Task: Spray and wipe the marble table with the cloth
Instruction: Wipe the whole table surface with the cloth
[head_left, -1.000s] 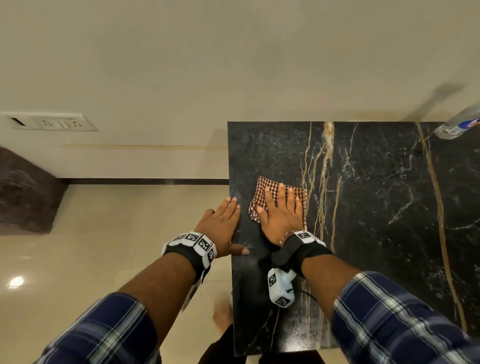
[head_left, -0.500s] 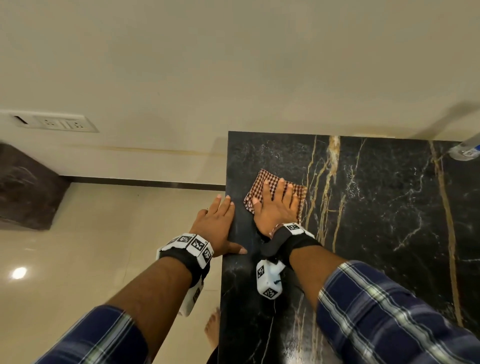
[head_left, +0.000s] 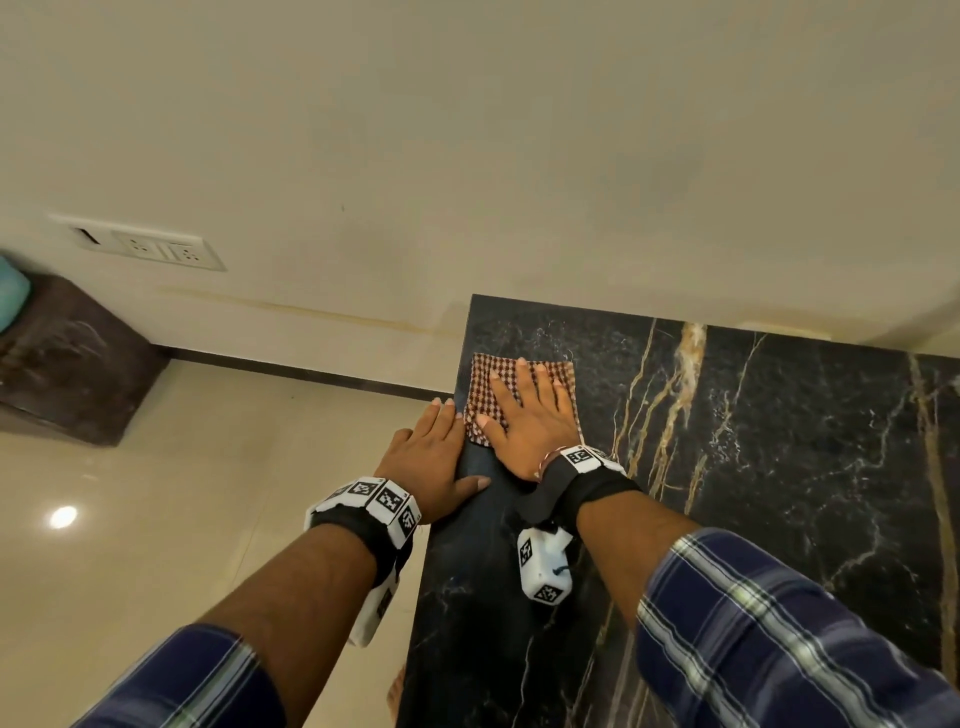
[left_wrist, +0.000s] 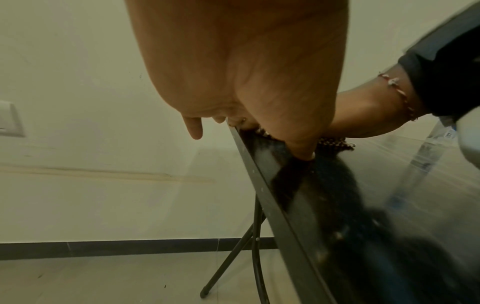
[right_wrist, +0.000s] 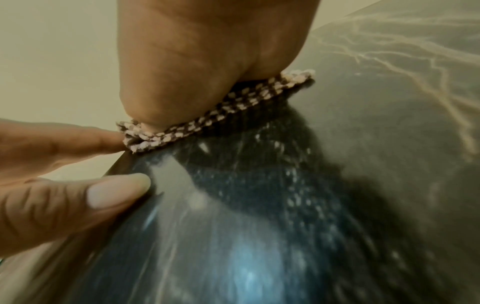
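The black marble table (head_left: 779, 467) with gold veins fills the right of the head view. A red-and-white checked cloth (head_left: 485, 384) lies folded near its far left corner. My right hand (head_left: 524, 415) presses flat on the cloth with its fingers spread and straight. In the right wrist view the palm covers the cloth (right_wrist: 207, 123). My left hand (head_left: 436, 457) rests against the table's left edge, fingers straight along the side and thumb (right_wrist: 103, 193) on the top surface. A clear spray bottle (left_wrist: 426, 152) stands on the table to the right, seen blurred in the left wrist view.
A cream wall runs right behind the table, with a socket plate (head_left: 150, 249) at the left. A dark stone block (head_left: 67, 364) stands on the tiled floor (head_left: 156, 545). Thin black folding legs (left_wrist: 233, 257) carry the table. A bare foot (head_left: 397, 696) shows below.
My right hand has slid the cloth forward and left toward the far left corner. My left hand moved forward along the table's edge. The bottle has left the head view.
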